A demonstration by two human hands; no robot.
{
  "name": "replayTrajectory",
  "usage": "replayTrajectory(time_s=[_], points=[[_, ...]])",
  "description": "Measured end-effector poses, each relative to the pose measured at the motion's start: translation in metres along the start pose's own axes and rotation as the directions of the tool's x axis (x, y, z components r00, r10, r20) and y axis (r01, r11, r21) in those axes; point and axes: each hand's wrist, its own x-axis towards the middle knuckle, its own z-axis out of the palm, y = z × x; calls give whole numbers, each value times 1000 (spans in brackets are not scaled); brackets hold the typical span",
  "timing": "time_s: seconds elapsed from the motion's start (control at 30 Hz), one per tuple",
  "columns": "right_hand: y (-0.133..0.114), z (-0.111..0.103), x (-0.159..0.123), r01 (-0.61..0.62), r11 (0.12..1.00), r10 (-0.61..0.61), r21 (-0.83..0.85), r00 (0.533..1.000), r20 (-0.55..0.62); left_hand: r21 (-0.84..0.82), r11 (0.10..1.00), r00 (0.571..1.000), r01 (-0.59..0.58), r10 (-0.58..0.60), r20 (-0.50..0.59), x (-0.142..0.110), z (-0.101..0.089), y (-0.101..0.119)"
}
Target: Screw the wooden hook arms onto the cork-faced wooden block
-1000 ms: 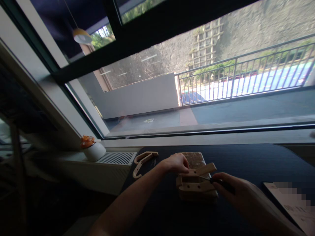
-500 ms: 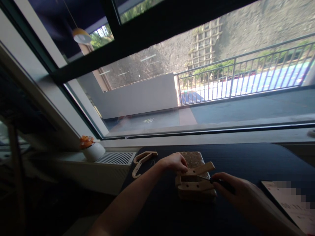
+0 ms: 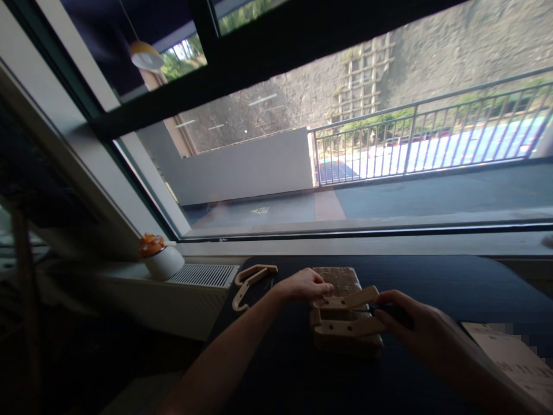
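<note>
In the head view, a pale wooden bracket [image 3: 332, 329] with two angled arms and dark holes lies on a brown rough-surfaced block [image 3: 341, 279]. My left hand [image 3: 307, 283] has its thumb and fingers pinched just above a hole in the far arm. A small dark tip shows beneath them, too small to name. A dark-handled screwdriver [image 3: 396, 316] sits in my closed right hand [image 3: 415, 323], its thin shaft pointing left between the bracket's arms. The fingers of that hand are by the arm ends.
Two wooden hook-shaped pieces [image 3: 248, 285] lie at the left of the dark table [image 3: 432, 282], with small thin items beside them. At right is a flat printed sheet or box [image 3: 501, 351]. A white pot [image 3: 164, 262] stands on the ledge by the window.
My left fingertips have shifted slightly and a small dark tip now shows under them. My right hand has moved a little up, closer to the far arm's end. The view has shifted slightly.
</note>
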Motion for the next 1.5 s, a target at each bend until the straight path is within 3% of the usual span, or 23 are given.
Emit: replayTrajectory(time_s=[0.13, 0.33, 0.6, 0.87, 1.17, 1.5], points=[[-7, -1, 5, 3, 1000, -4, -7, 1000, -12, 110, 991, 987, -72, 86, -133, -18, 3, -6], [-18, 5, 14, 33, 999, -33, 8, 999, -9, 315, 949, 954, -7, 100, -283, -20, 15, -7], [-27, 13, 23, 50, 998, -50, 23, 999, -4, 411, 911, 982, 32, 48, -183, -7, 16, -1], [-34, 15, 21, 46, 998, -47, 38, 998, 46, 437, 899, 980, -7, 93, -176, -5, 17, 1], [-36, 22, 24, 56, 998, -54, -33, 997, 60, 297, 949, 964, -110, 174, -200, 1, 22, -15], [-38, 17, 33, 38, 995, -34, -90, 998, 45, 245, 964, 970, -105, 154, -189, 2, 23, -20]])
